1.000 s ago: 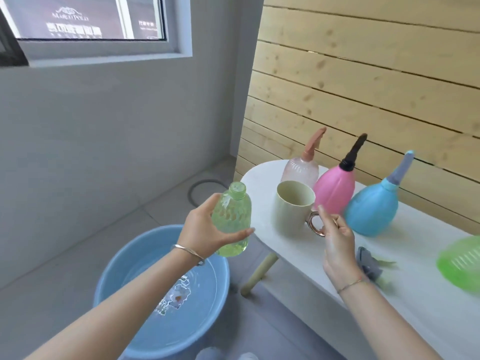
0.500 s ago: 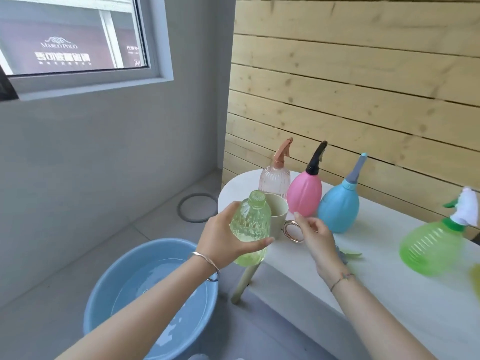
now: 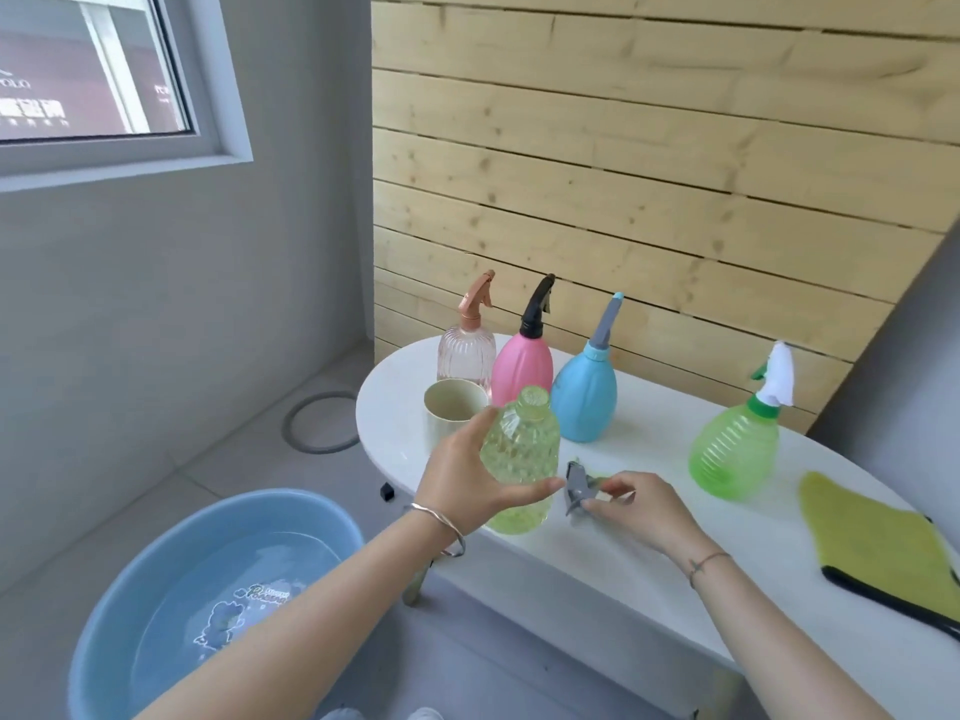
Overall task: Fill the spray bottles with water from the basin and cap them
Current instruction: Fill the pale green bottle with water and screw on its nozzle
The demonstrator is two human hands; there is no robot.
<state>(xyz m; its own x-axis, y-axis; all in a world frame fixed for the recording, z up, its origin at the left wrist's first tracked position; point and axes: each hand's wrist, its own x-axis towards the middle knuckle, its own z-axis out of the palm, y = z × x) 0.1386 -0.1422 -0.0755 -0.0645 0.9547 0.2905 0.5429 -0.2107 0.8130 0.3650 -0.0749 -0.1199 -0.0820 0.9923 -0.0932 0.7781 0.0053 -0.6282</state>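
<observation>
My left hand (image 3: 470, 478) grips an uncapped light-green ribbed bottle (image 3: 522, 457), upright over the near edge of the white table (image 3: 649, 517). Just to its right, my right hand (image 3: 641, 506) pinches a grey spray head (image 3: 577, 485) lying on the table. A beige cup (image 3: 452, 413) stands behind the bottle, free of both hands. Capped bottles line the back: clear pink (image 3: 466, 350), pink with a black head (image 3: 522, 363), blue (image 3: 584, 394), green with a white head (image 3: 735, 446). The blue basin (image 3: 156, 615) of water sits on the floor at lower left.
A yellow-green cloth (image 3: 878, 543) with a black edge lies at the table's right end. A wooden slat wall backs the table. A grey ring (image 3: 322, 420) lies on the floor by the grey wall, and a small black bit (image 3: 386, 492) sits under the table edge.
My right hand let go of the cup's handle and moved right onto the grey spray head. My left hand carried the green bottle right, over the table edge. The view swung right.
</observation>
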